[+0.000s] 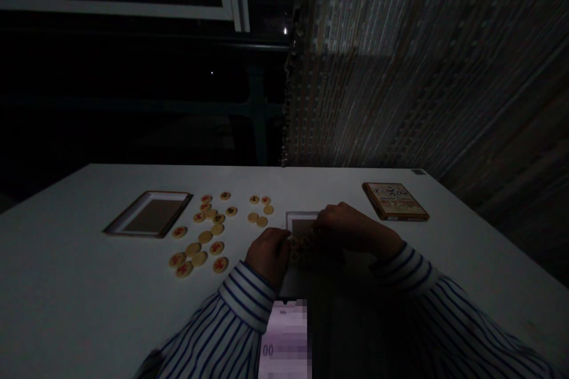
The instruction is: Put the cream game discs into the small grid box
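Note:
A shallow open box (pixel 309 214) lies in front of me, with several Chinese chess pieces (pixel 299 251) in its near part, dim in shadow. My left hand (pixel 269 253) is closed at the box's left edge, thumb and fingers pressed together on it. Over the right side of the box, my right hand (pixel 343 228) has its fingers curled downward; what they hold, if anything, is hidden. Left of the box, more round wooden chess pieces (pixel 205 237) are scattered on the table, some with red or black characters up, others plain.
On the white table (pixel 111 296), an open box lid or tray (pixel 165 233) lies at the left. A flat printed box (pixel 395 200) sits at the right. A lit phone screen (pixel 284 337) shows at the near edge. A bead curtain (pixel 364 71) hangs behind.

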`<action>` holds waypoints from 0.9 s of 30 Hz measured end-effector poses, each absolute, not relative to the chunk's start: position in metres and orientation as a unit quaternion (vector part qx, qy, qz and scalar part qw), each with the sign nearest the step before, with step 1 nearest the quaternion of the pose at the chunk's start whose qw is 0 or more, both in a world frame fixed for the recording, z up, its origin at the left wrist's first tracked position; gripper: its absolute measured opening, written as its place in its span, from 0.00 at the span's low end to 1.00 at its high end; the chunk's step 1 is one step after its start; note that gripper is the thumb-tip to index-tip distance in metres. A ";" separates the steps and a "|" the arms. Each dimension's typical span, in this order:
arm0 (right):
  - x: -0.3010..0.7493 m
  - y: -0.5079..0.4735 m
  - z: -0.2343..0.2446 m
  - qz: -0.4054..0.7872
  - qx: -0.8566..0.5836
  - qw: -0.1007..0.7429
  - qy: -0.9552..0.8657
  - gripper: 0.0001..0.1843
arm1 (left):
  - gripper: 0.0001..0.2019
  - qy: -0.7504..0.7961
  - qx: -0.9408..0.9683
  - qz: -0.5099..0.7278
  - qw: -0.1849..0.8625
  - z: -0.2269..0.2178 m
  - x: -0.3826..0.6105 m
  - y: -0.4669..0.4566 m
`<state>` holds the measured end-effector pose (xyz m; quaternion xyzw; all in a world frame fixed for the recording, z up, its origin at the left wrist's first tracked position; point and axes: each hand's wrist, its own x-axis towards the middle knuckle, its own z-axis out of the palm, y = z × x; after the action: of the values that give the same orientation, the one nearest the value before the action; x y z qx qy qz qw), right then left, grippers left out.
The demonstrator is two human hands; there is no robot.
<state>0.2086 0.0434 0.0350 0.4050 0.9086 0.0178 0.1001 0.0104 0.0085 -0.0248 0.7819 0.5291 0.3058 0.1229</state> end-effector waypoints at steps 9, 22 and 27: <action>0.215 0.043 0.044 0.026 0.425 0.063 0.903 0.13 | 0.10 0.538 0.776 0.304 0.123 -0.024 0.011 0.008; 0.224 0.043 0.038 0.043 0.545 0.095 0.832 0.17 | 0.10 0.533 0.786 0.292 0.119 -0.023 0.011 0.007; 0.225 0.045 0.035 0.028 0.541 0.099 0.835 0.17 | 0.11 0.524 0.791 0.292 0.120 -0.025 0.010 0.008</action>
<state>0.2247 0.0448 0.0349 0.5409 0.8348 0.0282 0.0986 0.0097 0.0075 -0.0255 0.7910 0.5239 0.2923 0.1198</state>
